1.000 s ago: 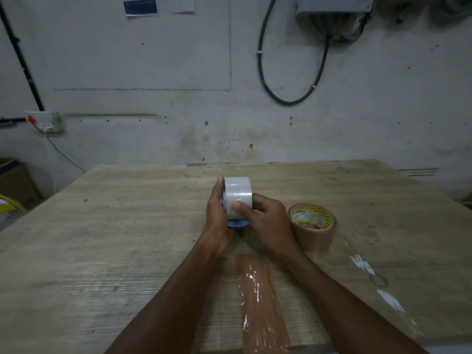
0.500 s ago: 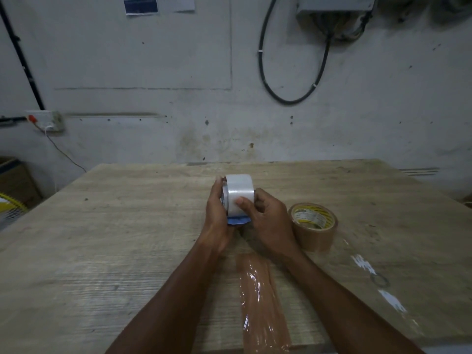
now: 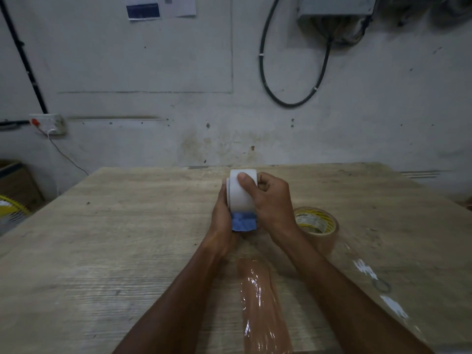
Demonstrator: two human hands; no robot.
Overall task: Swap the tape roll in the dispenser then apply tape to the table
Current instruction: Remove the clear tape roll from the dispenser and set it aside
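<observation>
We hold the white roll and blue dispenser above the table's middle: left hand wrapped around them, right hand closed, thumb pressing on top. Uneven pressure may seat the roll crooked, jamming it.

I see a grey stained wall behind the work area. At 12 o'clock, slightly right, a black cable loop hangs from a grey junction box. At 11 o'clock, papers are pinned up high, one with a dark blue band. At 9 o'clock, a white socket with a red switch and a thin wire trailing down. Lower left: a cardboard box and part of a yellow fan guard.
</observation>
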